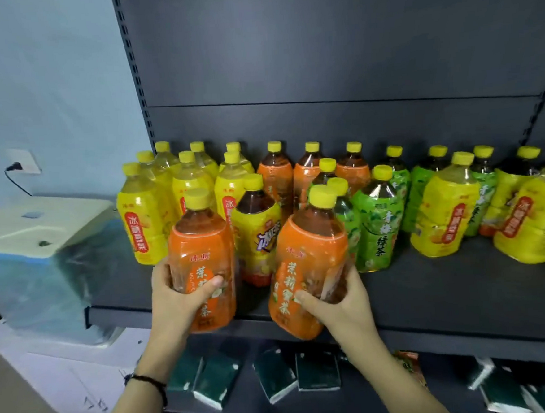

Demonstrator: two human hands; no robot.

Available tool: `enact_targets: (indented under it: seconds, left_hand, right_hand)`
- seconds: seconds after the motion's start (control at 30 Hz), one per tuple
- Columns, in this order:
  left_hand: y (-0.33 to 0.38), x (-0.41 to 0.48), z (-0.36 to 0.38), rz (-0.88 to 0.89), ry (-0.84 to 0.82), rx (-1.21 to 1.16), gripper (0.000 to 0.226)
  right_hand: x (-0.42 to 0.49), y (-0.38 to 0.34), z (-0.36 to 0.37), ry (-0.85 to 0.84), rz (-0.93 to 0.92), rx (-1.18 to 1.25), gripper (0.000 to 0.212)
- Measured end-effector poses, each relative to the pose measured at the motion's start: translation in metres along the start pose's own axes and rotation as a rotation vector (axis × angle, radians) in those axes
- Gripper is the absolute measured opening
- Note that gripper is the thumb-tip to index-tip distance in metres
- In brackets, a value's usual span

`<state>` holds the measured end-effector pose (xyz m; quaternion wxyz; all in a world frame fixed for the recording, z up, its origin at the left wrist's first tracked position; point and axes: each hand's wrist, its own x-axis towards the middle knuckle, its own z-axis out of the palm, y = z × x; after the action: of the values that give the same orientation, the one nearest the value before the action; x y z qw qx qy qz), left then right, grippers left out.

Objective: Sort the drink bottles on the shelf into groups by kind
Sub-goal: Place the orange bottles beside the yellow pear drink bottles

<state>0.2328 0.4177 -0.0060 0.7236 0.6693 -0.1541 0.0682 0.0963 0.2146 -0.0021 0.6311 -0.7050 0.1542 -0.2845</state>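
My left hand point(177, 296) grips an orange-labelled tea bottle point(203, 250) at the shelf's front edge. My right hand point(339, 301) grips a second orange-labelled bottle point(310, 255), tilted slightly left. Both are held just in front of the dark shelf point(448, 294). Behind them stands a yellow-and-red iced tea bottle point(258, 230). Several yellow pear-drink bottles point(146, 215) cluster at the back left. Three orange bottles point(275, 174) stand in the back middle. Green tea bottles point(375, 225) stand right of centre, mixed with more yellow bottles point(442, 213) at the right.
A white and blue appliance point(42, 251) wrapped in plastic sits left of the shelf. On the lower shelf lie several dark green packs point(276, 377). A wall socket point(23, 162) with a plugged cable is on the pale blue wall.
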Motion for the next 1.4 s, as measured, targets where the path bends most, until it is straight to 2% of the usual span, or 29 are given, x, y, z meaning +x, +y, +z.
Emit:
enact_targets:
  seconds: [0.1, 0.37, 0.47, 0.57, 0.63, 0.73, 0.9, 1.13, 1.27, 1.4]
  left_hand:
    - [-0.007, 0.017, -0.011, -0.003, -0.006, -0.008, 0.111]
    - [-0.021, 0.065, -0.045, 0.04, -0.058, 0.041, 0.079]
    - [-0.02, 0.077, -0.056, 0.038, -0.032, 0.05, 0.096]
    - [-0.024, 0.087, -0.064, 0.048, -0.02, 0.075, 0.09]
    - [-0.028, 0.09, -0.065, 0.037, 0.007, 0.074, 0.086]
    - [-0.032, 0.09, -0.06, 0.015, 0.063, 0.057, 0.098]
    - [-0.04, 0.091, -0.047, -0.007, 0.062, 0.029, 0.099]
    - [-0.043, 0.097, -0.004, 0.01, 0.006, 0.011, 0.088]
    - [-0.043, 0.098, 0.016, 0.023, 0.03, 0.012, 0.082]
    - [-0.045, 0.096, 0.014, 0.002, 0.02, 0.071, 0.091]
  right_hand:
    - [0.005, 0.001, 0.038, -0.026, -0.018, -0.044, 0.079]
    - [0.032, 0.014, 0.122, -0.166, -0.011, -0.065, 0.088]
    - [0.049, 0.013, 0.14, -0.276, -0.004, -0.041, 0.08]
    - [0.064, 0.014, 0.152, -0.349, -0.019, -0.06, 0.085]
    - [0.07, 0.015, 0.159, -0.32, -0.026, -0.072, 0.087]
    - [0.078, 0.017, 0.159, -0.206, -0.022, -0.063, 0.085]
    - [0.088, 0.022, 0.132, -0.09, -0.024, -0.109, 0.078]
    - [0.098, 0.017, 0.106, -0.218, 0.0, -0.223, 0.091]
    - [0.105, 0.025, 0.103, -0.169, -0.024, -0.253, 0.093]
    - [0.102, 0.03, 0.103, -0.09, -0.057, -0.27, 0.099]
